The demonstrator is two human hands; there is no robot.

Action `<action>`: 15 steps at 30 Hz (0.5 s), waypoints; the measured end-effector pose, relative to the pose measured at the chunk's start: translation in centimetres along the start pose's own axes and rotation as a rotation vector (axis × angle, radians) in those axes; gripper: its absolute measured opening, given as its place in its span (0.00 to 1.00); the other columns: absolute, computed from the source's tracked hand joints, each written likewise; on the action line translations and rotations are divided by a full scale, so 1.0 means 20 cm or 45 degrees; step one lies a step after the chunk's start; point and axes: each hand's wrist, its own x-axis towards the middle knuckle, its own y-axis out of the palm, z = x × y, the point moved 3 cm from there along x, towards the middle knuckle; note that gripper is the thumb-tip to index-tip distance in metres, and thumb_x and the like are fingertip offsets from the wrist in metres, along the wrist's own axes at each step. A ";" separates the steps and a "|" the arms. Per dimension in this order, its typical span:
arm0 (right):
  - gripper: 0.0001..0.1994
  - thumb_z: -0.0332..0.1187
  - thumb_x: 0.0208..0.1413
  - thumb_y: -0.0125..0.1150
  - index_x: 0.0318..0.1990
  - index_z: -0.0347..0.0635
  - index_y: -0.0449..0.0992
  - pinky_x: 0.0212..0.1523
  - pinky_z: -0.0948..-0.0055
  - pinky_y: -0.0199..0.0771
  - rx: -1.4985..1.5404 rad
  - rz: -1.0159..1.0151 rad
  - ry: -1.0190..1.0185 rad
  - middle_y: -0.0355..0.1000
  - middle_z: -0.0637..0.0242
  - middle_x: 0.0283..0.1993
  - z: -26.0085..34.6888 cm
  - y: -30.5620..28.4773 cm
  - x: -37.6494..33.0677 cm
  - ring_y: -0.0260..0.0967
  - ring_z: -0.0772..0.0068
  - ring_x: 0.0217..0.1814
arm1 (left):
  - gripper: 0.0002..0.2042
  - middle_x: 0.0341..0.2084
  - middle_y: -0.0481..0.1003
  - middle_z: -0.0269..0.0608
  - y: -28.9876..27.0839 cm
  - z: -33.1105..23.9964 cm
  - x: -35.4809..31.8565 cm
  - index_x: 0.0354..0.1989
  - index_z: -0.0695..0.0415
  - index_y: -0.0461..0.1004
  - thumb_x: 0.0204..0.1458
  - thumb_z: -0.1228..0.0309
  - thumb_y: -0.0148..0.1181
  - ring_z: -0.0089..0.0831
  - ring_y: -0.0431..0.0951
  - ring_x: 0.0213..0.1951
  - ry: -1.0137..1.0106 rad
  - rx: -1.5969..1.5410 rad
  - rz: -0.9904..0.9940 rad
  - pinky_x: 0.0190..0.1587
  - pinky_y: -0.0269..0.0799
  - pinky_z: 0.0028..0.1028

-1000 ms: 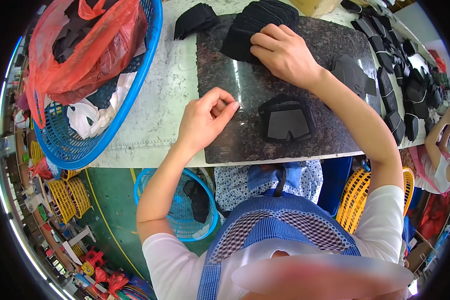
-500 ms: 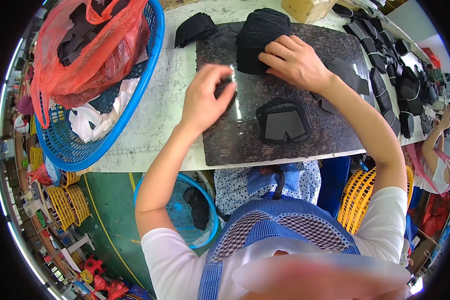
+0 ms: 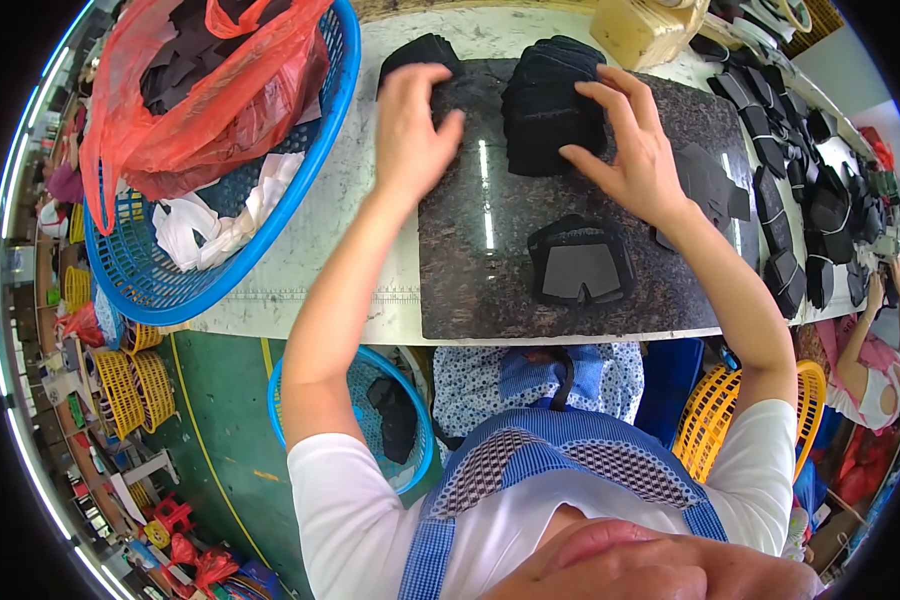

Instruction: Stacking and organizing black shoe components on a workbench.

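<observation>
A thick stack of black flat cut pieces stands at the far middle of the dark speckled stone slab. My right hand is at its right side, thumb and fingers apart, the fingertips close to or touching the stack's edge. At the slab's far left corner lies a smaller black stack. In front of it my left hand is raised with fingers and thumb apart; nothing shows between them. Nearer to me, a pile of black pieces with a grey notched piece on top rests on the slab.
A blue basket holds a red plastic bag and white scraps. Loose dark pieces lie right on the slab, with tied black bundles beyond. A yellowish block stands at the back. A light-blue basket sits below.
My left hand has moved farther away, toward the smaller black stack. My right hand has come off the top of the thick stack to its right side, fingers spreading. The view has shifted slightly.
</observation>
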 end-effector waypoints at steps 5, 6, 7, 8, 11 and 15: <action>0.43 0.47 0.49 0.75 0.72 0.56 0.58 0.66 0.49 0.67 -0.031 0.049 0.234 0.51 0.42 0.73 -0.01 0.17 0.03 0.58 0.34 0.70 | 0.31 0.53 0.71 0.55 0.07 0.32 0.13 0.59 0.55 0.67 0.44 0.70 0.70 0.55 0.71 0.57 -0.151 0.146 0.042 0.59 0.69 0.45; 0.43 0.47 0.50 0.74 0.72 0.56 0.57 0.65 0.49 0.68 -0.031 0.055 0.267 0.52 0.42 0.73 -0.04 0.19 0.05 0.59 0.34 0.69 | 0.28 0.52 0.73 0.54 0.09 0.35 0.15 0.59 0.55 0.68 0.46 0.71 0.68 0.55 0.74 0.55 -0.156 0.206 0.086 0.56 0.71 0.46; 0.43 0.47 0.50 0.74 0.72 0.56 0.57 0.65 0.49 0.68 -0.040 0.050 0.275 0.52 0.42 0.73 -0.08 0.20 0.09 0.59 0.34 0.69 | 0.25 0.50 0.75 0.52 0.10 0.37 0.15 0.58 0.55 0.69 0.49 0.72 0.66 0.54 0.76 0.52 -0.162 0.268 0.130 0.53 0.73 0.47; 0.43 0.48 0.51 0.73 0.73 0.56 0.56 0.64 0.49 0.69 -0.040 0.010 0.286 0.52 0.41 0.73 -0.12 0.22 0.12 0.60 0.33 0.68 | 0.25 0.50 0.75 0.52 0.11 0.37 0.16 0.58 0.55 0.69 0.49 0.72 0.66 0.54 0.76 0.52 -0.162 0.257 0.138 0.53 0.73 0.47; 0.42 0.50 0.54 0.70 0.73 0.57 0.55 0.65 0.50 0.68 -0.122 -0.037 0.272 0.53 0.43 0.73 -0.20 0.23 0.16 0.59 0.35 0.70 | 0.21 0.49 0.79 0.43 0.08 0.28 0.19 0.55 0.54 0.73 0.51 0.77 0.61 0.46 0.79 0.50 -0.089 0.382 0.019 0.48 0.75 0.45; 0.39 0.50 0.55 0.69 0.72 0.56 0.57 0.66 0.53 0.67 -0.162 -0.074 0.174 0.55 0.45 0.73 -0.20 0.19 0.17 0.60 0.41 0.71 | 0.21 0.43 0.79 0.37 -0.06 -0.09 0.12 0.55 0.53 0.76 0.49 0.77 0.64 0.41 0.79 0.47 0.397 0.300 -0.307 0.49 0.72 0.38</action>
